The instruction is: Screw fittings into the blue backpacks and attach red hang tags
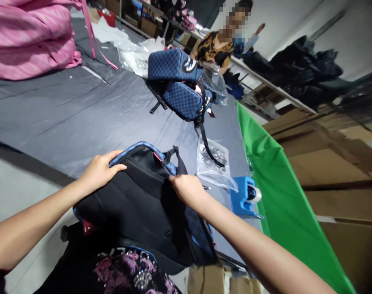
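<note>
Grey sheet-covered worktable [82, 110] in a warehouse-type room, camera tilted. Left hand [98, 171] grips the top edge of a black backpack [143, 204]: fingers curled over the blue-trimmed rim, thumb flat on the padded back panel. Right hand [186, 188] sits on the same bag near the base of a shoulder strap, fingers pressed together and pinching the fabric there; fingertips partly hidden, so exact hold on the strap unclear. The black backpack lies back panel up at the near edge of the table, between both hands, against the person's body.

Just right of the right hand: clear plastic bag [212, 163] with dark small parts inside, flat on the sheet. Beside it, a blue tape dispenser [242, 196] at the table edge, touching a green cloth [280, 196] that runs down the right side.

Farther back, mid-table: two blue checkered backpacks [176, 65] stacked, black straps trailing toward the plastic bag. Crumpled clear wrapping [137, 53] behind them. Pink bags [29, 36] piled at far left. Another person [216, 47] in a patterned top stands past the table. Flat cardboard [326, 163] stacked at right, dark bags [302, 65] heaped by the wall.
</note>
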